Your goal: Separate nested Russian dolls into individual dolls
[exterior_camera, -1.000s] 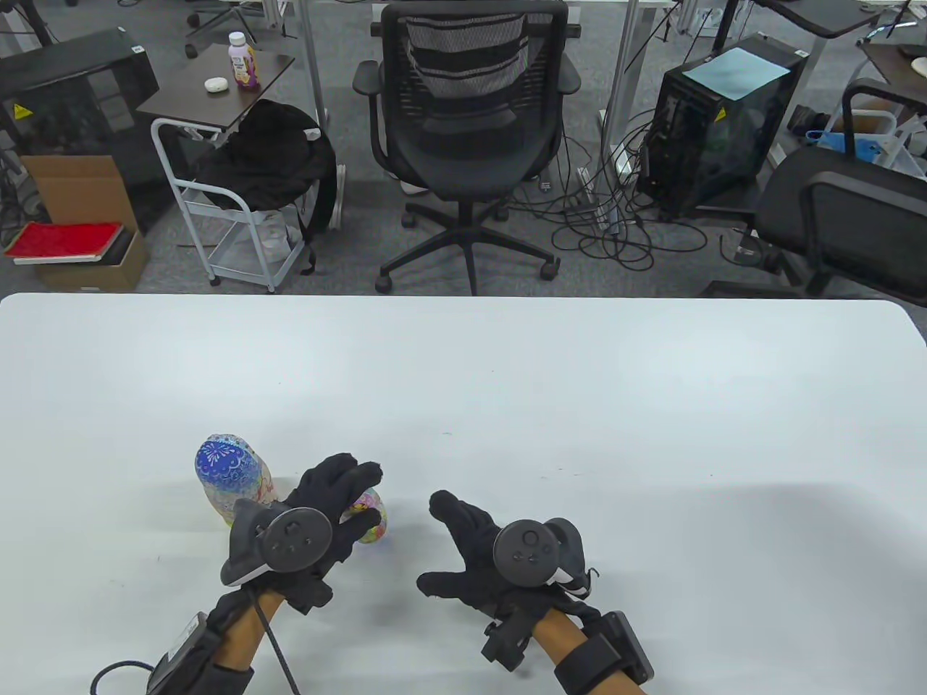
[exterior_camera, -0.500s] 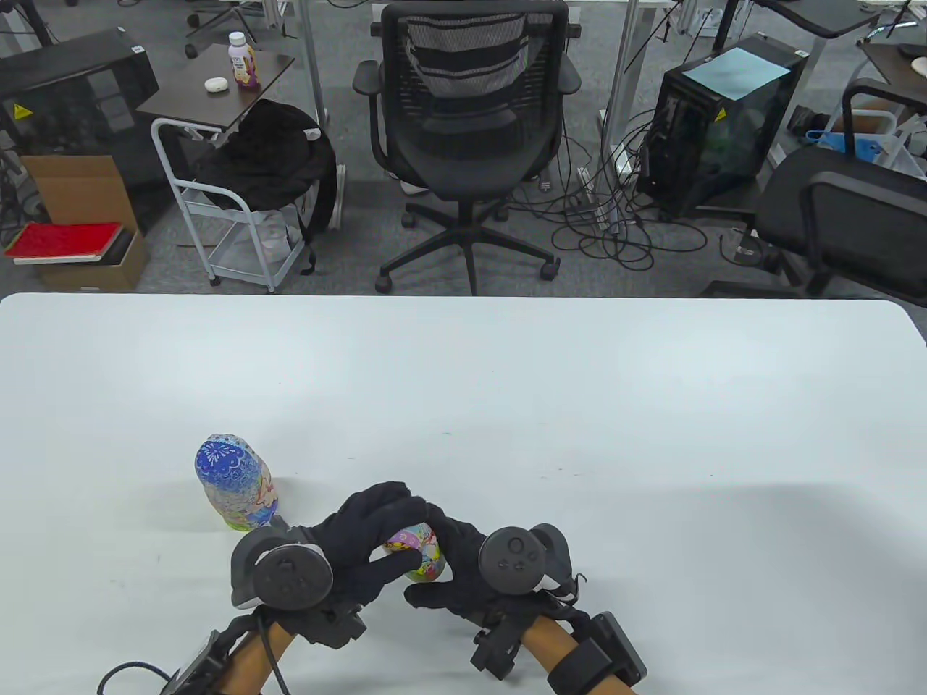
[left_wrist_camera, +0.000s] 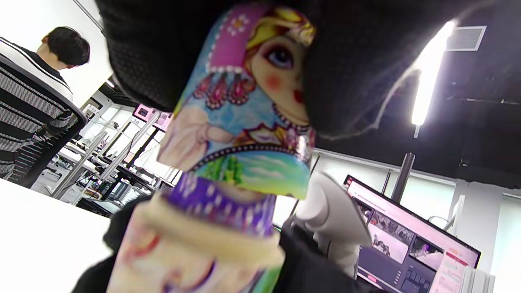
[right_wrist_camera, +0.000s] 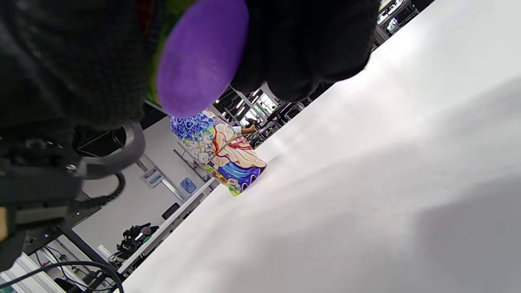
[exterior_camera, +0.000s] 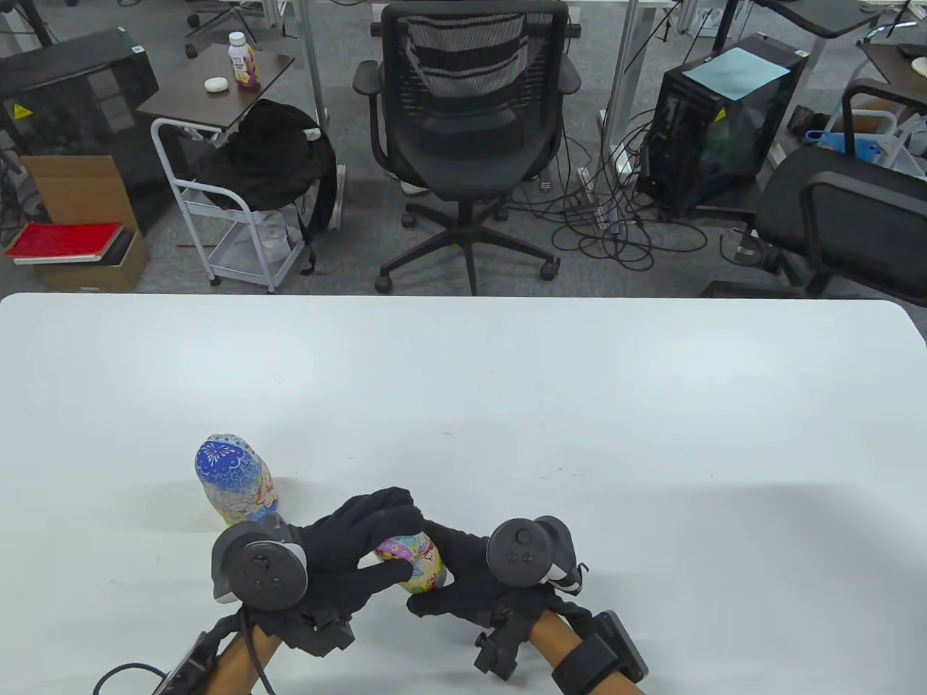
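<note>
A large blue-topped doll stands on the white table; it also shows in the right wrist view. Both hands hold a smaller doll just above the table, to the right of the large one. My left hand grips its top half with the painted face. My right hand grips its bottom half, whose purple base shows between the fingers. The halves stand slightly apart, and a purple dotted inner piece shows in the gap.
The hands work near the table's front edge, left of centre. Beyond the far edge stand an office chair, a white cart and a computer tower.
My left hand carried the smaller doll right and nearer, away from the large doll. My right hand closed in and took hold of its lower half.
</note>
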Demonstrator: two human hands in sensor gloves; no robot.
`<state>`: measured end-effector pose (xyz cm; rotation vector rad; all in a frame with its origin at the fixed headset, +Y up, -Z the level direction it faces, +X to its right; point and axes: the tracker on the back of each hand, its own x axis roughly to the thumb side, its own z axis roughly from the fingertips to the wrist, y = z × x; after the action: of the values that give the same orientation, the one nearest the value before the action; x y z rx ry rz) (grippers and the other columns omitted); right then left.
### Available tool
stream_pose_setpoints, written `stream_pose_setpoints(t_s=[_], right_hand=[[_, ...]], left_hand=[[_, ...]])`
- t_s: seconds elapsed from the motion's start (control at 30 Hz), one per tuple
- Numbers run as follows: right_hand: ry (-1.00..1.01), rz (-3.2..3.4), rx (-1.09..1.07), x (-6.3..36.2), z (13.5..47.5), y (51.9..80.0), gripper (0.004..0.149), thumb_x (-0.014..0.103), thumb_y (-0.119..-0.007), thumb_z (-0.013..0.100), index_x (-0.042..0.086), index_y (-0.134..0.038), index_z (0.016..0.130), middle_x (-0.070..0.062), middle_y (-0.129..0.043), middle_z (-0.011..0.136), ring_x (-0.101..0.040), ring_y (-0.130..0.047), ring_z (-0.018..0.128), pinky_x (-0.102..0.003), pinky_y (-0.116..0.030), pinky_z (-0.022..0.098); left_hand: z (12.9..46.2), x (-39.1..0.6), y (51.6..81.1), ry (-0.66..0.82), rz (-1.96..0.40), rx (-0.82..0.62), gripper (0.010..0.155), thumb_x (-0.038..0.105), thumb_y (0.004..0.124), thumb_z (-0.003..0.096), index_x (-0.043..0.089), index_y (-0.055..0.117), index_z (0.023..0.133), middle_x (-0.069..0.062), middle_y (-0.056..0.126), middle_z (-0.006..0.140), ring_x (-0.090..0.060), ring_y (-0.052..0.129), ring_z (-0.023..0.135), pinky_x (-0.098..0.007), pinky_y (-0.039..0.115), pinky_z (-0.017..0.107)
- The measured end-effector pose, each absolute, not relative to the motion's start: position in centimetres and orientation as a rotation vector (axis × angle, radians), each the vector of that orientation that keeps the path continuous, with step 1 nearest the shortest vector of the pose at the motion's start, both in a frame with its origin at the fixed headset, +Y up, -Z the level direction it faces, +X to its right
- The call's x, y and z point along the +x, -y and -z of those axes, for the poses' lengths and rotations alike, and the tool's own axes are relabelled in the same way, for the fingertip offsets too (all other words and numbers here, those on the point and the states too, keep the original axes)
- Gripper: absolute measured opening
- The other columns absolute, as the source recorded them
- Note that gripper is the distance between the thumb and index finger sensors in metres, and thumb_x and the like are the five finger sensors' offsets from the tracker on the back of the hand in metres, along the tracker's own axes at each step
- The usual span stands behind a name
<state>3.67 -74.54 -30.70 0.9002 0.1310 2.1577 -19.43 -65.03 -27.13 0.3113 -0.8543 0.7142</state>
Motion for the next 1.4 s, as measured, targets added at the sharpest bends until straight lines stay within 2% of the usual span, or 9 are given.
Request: stream_pose_setpoints(t_s=[0.2, 0.37, 0.47, 0.63, 1.0, 1.2, 1.4], right_hand=[[-0.111, -2.203, 0.887, 3.8, 30.8, 74.5, 0.092, 0.051, -0.094, 0.035, 0.008, -0.054, 0.106, -0.018, -0.084, 0.093, -0.039, -0.087, 0.084, -0.049, -0.077, 0.063], [-0.070, -2.225, 0.869, 4.2, 30.8, 74.4, 0.092, 0.051, -0.094, 0.035, 0.008, -0.054, 0.106, -0.019, -0.084, 0.093, -0.040, -0.087, 0.083, -0.049, -0.077, 0.062], [-0.051, -2.212, 0.848, 4.6, 30.9, 74.3, 0.092, 0.052, -0.093, 0.035, 0.007, -0.054, 0.106, -0.019, -0.084, 0.093, -0.040, -0.087, 0.083, -0.049, -0.077, 0.062], [-0.048, -2.218, 0.844, 4.8, 30.9, 74.4, 0.092, 0.052, -0.093, 0.035, 0.007, -0.054, 0.105, -0.019, -0.084, 0.093, -0.040, -0.087, 0.083, -0.049, -0.077, 0.062], [-0.061, -2.222, 0.861, 4.7, 30.8, 74.5, 0.092, 0.052, -0.093, 0.035, 0.007, -0.054, 0.105, -0.020, -0.084, 0.093, -0.040, -0.087, 0.083, -0.049, -0.077, 0.062], [-0.063, -2.221, 0.859, 4.7, 30.8, 74.6, 0.092, 0.052, -0.093, 0.035, 0.007, -0.054, 0.105, -0.020, -0.084, 0.093, -0.040, -0.087, 0.083, -0.049, -0.077, 0.062], [-0.068, -2.218, 0.856, 4.8, 30.9, 74.7, 0.092, 0.052, -0.093, 0.035, 0.007, -0.054, 0.105, -0.020, -0.084, 0.093, -0.040, -0.087, 0.083, -0.049, -0.077, 0.062]], left_hand=[[26.7, -21.8, 63.8, 0.810, -0.757, 0.400, 0.062, 0.041, 0.088, 0.0516, 0.020, 0.066, 0.106, -0.021, 0.071, 0.110, -0.043, 0.086, 0.086, -0.047, 0.083, 0.065], [26.8, -24.7, 63.6, 0.653, -0.592, 0.423, 0.061, 0.040, 0.087, 0.0526, 0.021, 0.066, 0.106, -0.022, 0.070, 0.110, -0.043, 0.086, 0.087, -0.047, 0.083, 0.065], [27.8, -25.9, 65.4, 0.532, -0.452, 0.321, 0.062, 0.041, 0.088, 0.0522, 0.021, 0.065, 0.106, -0.022, 0.071, 0.110, -0.042, 0.087, 0.086, -0.046, 0.084, 0.064], [30.0, -26.6, 68.3, 0.422, -0.260, 0.162, 0.063, 0.043, 0.090, 0.0505, 0.021, 0.066, 0.104, -0.021, 0.072, 0.107, -0.041, 0.089, 0.083, -0.044, 0.086, 0.062], [31.7, -25.1, 71.9, 0.425, -0.087, -0.025, 0.067, 0.049, 0.092, 0.0474, 0.022, 0.065, 0.103, -0.017, 0.074, 0.103, -0.037, 0.092, 0.079, -0.041, 0.088, 0.059], [31.9, -24.6, 72.9, 0.417, -0.036, -0.131, 0.070, 0.049, 0.092, 0.0472, 0.019, 0.063, 0.103, -0.017, 0.073, 0.103, -0.038, 0.092, 0.080, -0.041, 0.087, 0.059], [31.7, -23.8, 73.0, 0.394, 0.046, -0.156, 0.074, 0.048, 0.091, 0.0474, 0.016, 0.059, 0.106, -0.018, 0.070, 0.105, -0.039, 0.088, 0.083, -0.044, 0.084, 0.062]])
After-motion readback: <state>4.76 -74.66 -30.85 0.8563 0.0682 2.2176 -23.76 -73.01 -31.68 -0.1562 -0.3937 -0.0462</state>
